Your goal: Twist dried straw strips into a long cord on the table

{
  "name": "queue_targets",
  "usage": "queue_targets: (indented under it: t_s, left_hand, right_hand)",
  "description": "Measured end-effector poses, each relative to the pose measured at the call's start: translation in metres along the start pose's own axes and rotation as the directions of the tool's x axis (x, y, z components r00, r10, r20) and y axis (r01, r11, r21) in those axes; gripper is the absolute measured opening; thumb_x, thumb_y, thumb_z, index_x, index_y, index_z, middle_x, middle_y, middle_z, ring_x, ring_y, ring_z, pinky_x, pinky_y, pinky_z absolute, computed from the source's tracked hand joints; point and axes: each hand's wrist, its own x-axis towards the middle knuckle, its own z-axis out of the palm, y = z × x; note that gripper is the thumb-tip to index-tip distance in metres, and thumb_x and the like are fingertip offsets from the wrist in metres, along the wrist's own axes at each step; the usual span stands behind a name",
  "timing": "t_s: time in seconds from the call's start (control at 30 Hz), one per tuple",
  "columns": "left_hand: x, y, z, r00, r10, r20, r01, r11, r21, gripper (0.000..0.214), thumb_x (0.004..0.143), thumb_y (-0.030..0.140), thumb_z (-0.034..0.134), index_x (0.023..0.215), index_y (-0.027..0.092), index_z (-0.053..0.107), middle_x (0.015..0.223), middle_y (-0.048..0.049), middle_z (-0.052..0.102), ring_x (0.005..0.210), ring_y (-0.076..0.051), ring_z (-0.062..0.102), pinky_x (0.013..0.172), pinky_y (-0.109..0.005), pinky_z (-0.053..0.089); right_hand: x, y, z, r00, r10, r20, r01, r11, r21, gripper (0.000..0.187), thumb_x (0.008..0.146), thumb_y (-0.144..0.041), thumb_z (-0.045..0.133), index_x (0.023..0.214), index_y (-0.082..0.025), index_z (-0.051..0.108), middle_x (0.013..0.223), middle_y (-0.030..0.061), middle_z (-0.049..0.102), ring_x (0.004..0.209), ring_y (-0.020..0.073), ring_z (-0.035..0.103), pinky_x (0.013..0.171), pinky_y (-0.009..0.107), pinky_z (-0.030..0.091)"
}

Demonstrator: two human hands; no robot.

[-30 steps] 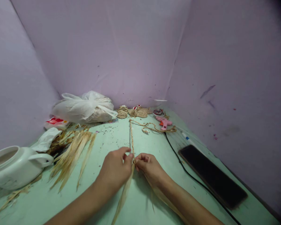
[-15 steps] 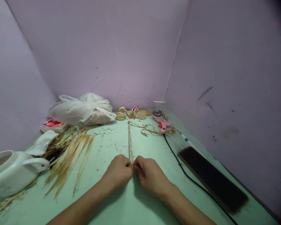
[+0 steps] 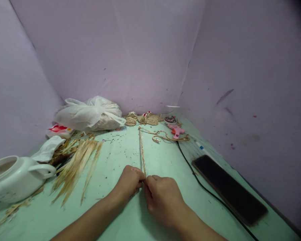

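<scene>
A thin braided cord [image 3: 141, 147] of straw-coloured fibre runs straight toward me over the pale green table [image 3: 120, 150]. Its near end is pinched between my left hand [image 3: 130, 180] and my right hand [image 3: 163, 194], whose fingertips meet there. Both hands are closed, and the fingers hide the very end of the cord. From its far point the cord bends right and lies in loose curves [image 3: 163, 135] beside a pink glue gun [image 3: 177, 130].
On the left are loose dry fibre strips [image 3: 77, 167], a white ceramic pot [image 3: 20, 180] and a tied white plastic bag [image 3: 90, 113]. Woven pieces [image 3: 150, 119] sit against the back wall. A phone [image 3: 229, 190] and a black cable [image 3: 203, 189] lie on the right.
My fingers have shifted slightly on the cord's near end, the left hand turning a little over it. The whole view has moved slightly.
</scene>
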Motion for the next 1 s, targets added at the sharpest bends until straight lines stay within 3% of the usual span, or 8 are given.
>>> queue_targets:
  t_s: [0.2, 0.37, 0.43, 0.5, 0.57, 0.63, 0.87, 1.0]
  left_hand:
    - [0.003, -0.007, -0.005, 0.995, 0.098, 0.027, -0.097, 0.995, -0.031, 0.015, 0.053, 0.018, 0.048, 0.041, 0.015, 0.039, 0.035, 0.007, 0.028, 0.036, -0.003, 0.021, 0.038, -0.02, 0.013]
    - [0.002, -0.001, -0.01, 0.993, 0.087, 0.081, -0.083, 0.996, -0.045, 0.01, 0.05, 0.02, 0.051, 0.044, 0.014, 0.045, 0.034, 0.0071, 0.032, 0.034, -0.003, 0.023, 0.037, -0.019, 0.015]
    - [0.001, 0.003, -0.013, 0.992, 0.043, 0.12, -0.039, 0.999, -0.037, 0.01, 0.051, 0.023, 0.052, 0.048, 0.015, 0.046, 0.031, 0.0089, 0.028, 0.03, -0.003, 0.019, 0.035, -0.019, 0.012]
    - [-0.001, 0.007, -0.014, 0.988, 0.005, 0.157, -0.001, 1.0, -0.026, 0.011, 0.052, 0.026, 0.052, 0.053, 0.016, 0.048, 0.03, 0.0103, 0.026, 0.028, -0.003, 0.016, 0.034, -0.02, 0.008]
    - [-0.002, 0.009, -0.015, 0.981, -0.016, 0.193, 0.021, 1.0, -0.02, 0.013, 0.053, 0.029, 0.052, 0.055, 0.016, 0.048, 0.03, 0.0103, 0.027, 0.026, -0.003, 0.015, 0.033, -0.02, 0.006]
    - [-0.004, 0.01, -0.015, 0.977, -0.014, 0.213, 0.018, 1.0, -0.013, 0.015, 0.053, 0.03, 0.052, 0.054, 0.016, 0.046, 0.03, 0.0097, 0.029, 0.027, -0.002, 0.015, 0.033, -0.02, 0.006]
    - [0.002, 0.004, -0.018, 0.983, 0.037, 0.179, -0.086, 0.959, 0.271, 0.014, 0.059, 0.027, 0.046, 0.05, 0.017, 0.043, 0.035, 0.0081, 0.025, 0.033, -0.004, 0.018, 0.038, -0.021, 0.011]
    - [0.0, 0.006, -0.021, 0.985, 0.161, 0.066, -0.164, 0.724, 0.67, 0.021, 0.062, 0.026, 0.044, 0.043, 0.015, 0.043, 0.039, 0.0034, 0.033, 0.041, -0.007, 0.029, 0.043, -0.022, 0.018]
  right_hand:
    - [-0.005, -0.002, -0.001, 0.99, -0.144, 0.001, 0.144, 0.99, 0.001, 0.02, 0.07, -0.01, 0.044, 0.08, -0.014, 0.061, 0.067, 0.0057, 0.063, 0.052, 0.0133, 0.052, 0.048, 0.027, 0.02]
    - [-0.001, 0.009, -0.014, 0.998, -0.046, -0.036, 0.057, 0.889, 0.454, 0.022, 0.073, -0.027, 0.049, 0.056, -0.016, 0.056, 0.051, -0.0004, 0.055, 0.048, 0.0089, 0.045, 0.048, 0.022, 0.029]
    - [0.008, 0.016, -0.017, 0.975, 0.214, -0.052, -0.127, 0.738, 0.662, 0.023, 0.074, -0.03, 0.047, 0.059, -0.015, 0.057, 0.053, 0.0006, 0.055, 0.051, 0.0097, 0.047, 0.05, 0.021, 0.033]
    - [0.019, 0.018, -0.018, 0.917, 0.382, 0.116, -0.294, 0.449, 0.844, 0.019, 0.072, -0.03, 0.049, 0.066, -0.014, 0.057, 0.059, 0.0022, 0.057, 0.054, 0.0106, 0.05, 0.053, 0.022, 0.037]
    - [0.026, 0.016, -0.017, 0.873, 0.325, 0.363, -0.428, 0.156, 0.89, 0.015, 0.068, -0.026, 0.051, 0.068, -0.013, 0.056, 0.059, 0.0018, 0.055, 0.053, 0.0102, 0.05, 0.052, 0.023, 0.039]
    - [0.029, 0.011, -0.013, 0.839, 0.219, 0.498, -0.52, 0.054, 0.852, 0.012, 0.067, -0.023, 0.05, 0.064, -0.013, 0.054, 0.051, -0.0018, 0.049, 0.044, 0.0076, 0.043, 0.044, 0.021, 0.034]
    - [0.028, 0.02, 0.016, 0.905, 0.219, 0.365, -0.423, 0.372, 0.826, 0.011, 0.063, -0.018, 0.052, 0.054, -0.012, 0.055, 0.04, -0.0058, 0.038, 0.039, 0.0038, 0.025, 0.039, 0.02, 0.017]
    - [0.03, 0.024, 0.023, 0.895, 0.291, 0.338, -0.436, 0.411, 0.8, 0.008, 0.061, -0.018, 0.053, 0.054, -0.013, 0.053, 0.042, -0.0046, 0.043, 0.039, 0.005, 0.031, 0.039, 0.02, 0.021]
